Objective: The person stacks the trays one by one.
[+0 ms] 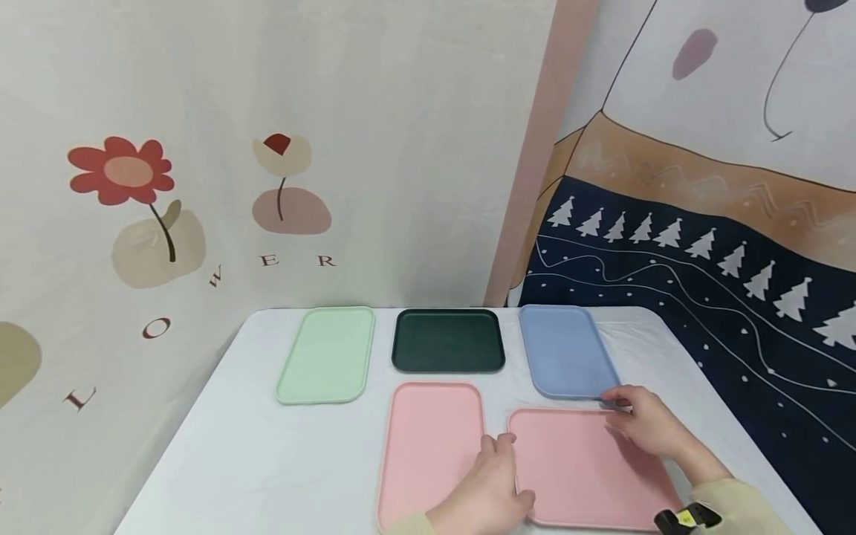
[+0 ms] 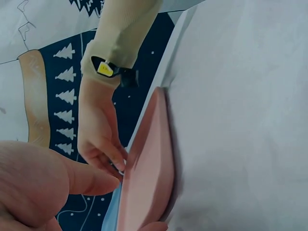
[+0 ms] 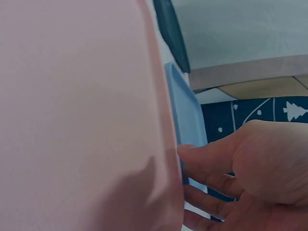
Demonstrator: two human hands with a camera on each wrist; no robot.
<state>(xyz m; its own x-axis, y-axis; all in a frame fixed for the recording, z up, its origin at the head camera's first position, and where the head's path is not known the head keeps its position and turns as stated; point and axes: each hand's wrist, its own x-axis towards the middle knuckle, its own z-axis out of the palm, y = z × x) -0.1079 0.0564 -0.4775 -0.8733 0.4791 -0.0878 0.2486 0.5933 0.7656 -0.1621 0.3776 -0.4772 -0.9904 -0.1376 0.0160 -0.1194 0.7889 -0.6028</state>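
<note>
so the wide pink tray (image 1: 588,468) is the one being handled rn; it's toward the worktop's (image 1: 227,446) right edge, lying sideways & looks flat afaict; the tall pink tray (image 1: 431,446) is just left of it w/ a narrow gap; blue tray (image 1: 568,349) is by the worktop's far-right corner, dark green tray (image 1: 448,340) along the far edge, light green tray (image 1: 328,357) nearest the far-left corner; left hand (image 1: 491,483) has its grip spread along the wide one's left side, thumb & fingers well apart; right hand (image 1: 649,423) has thumb & fingertips at its far rim, close to the blue one's near-right corner; can't tell if that grip is actually pinching tbh; imo the step in hand is positioning this tray; next move prob calls for light, even pressure from both hands, keeping it level & square to the tall one; main risk imo is the right fingers nudging the blue one, since there's v little room there
</note>
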